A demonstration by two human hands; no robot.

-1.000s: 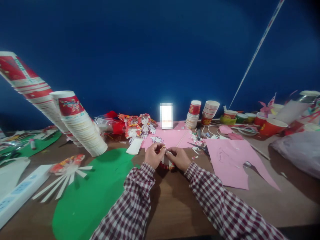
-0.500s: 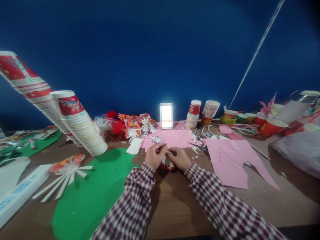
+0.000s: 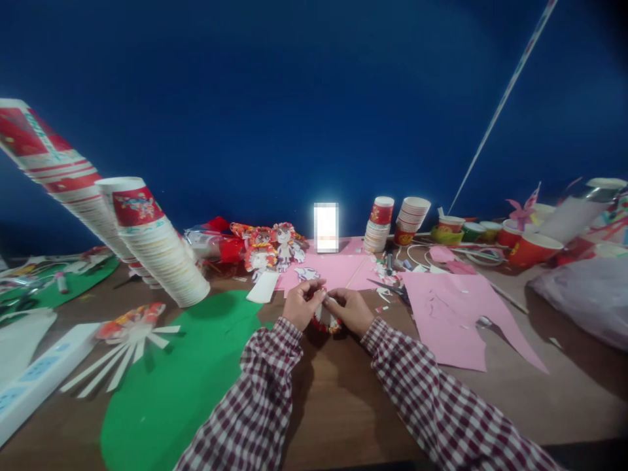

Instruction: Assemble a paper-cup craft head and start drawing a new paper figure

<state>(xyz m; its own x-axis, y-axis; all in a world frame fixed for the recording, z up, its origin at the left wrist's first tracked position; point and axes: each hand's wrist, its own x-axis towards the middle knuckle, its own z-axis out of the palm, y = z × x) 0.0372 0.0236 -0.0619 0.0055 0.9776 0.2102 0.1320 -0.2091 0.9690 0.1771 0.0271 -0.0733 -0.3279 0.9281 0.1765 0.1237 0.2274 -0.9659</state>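
At the middle of the table my left hand (image 3: 303, 305) pinches the upper edge of a small white paper piece with a curled red-and-yellow rim (image 3: 324, 326). My right hand (image 3: 354, 310) is closed on the same piece from the other side, thumb and fingertips meeting close to those of the left. The fingers cover its top part. Just beyond the hands, a white paper cutout with dark outlines (image 3: 307, 273) lies on a pink sheet (image 3: 338, 265). Several figures with red-and-yellow curled hair (image 3: 283, 242) stand behind it.
Tall paper cup stacks (image 3: 157, 242) lean at left, beside a green sheet (image 3: 186, 373) and a strip-cut cup (image 3: 130, 333). Scissors (image 3: 392, 288) and a cut pink sheet (image 3: 451, 320) lie at right. Shorter cup stacks (image 3: 377, 226) stand at the back.
More of the curled rim shows below my fingers now, as the paper piece has tilted slightly. Both hands keep nearly the same place and pinch.
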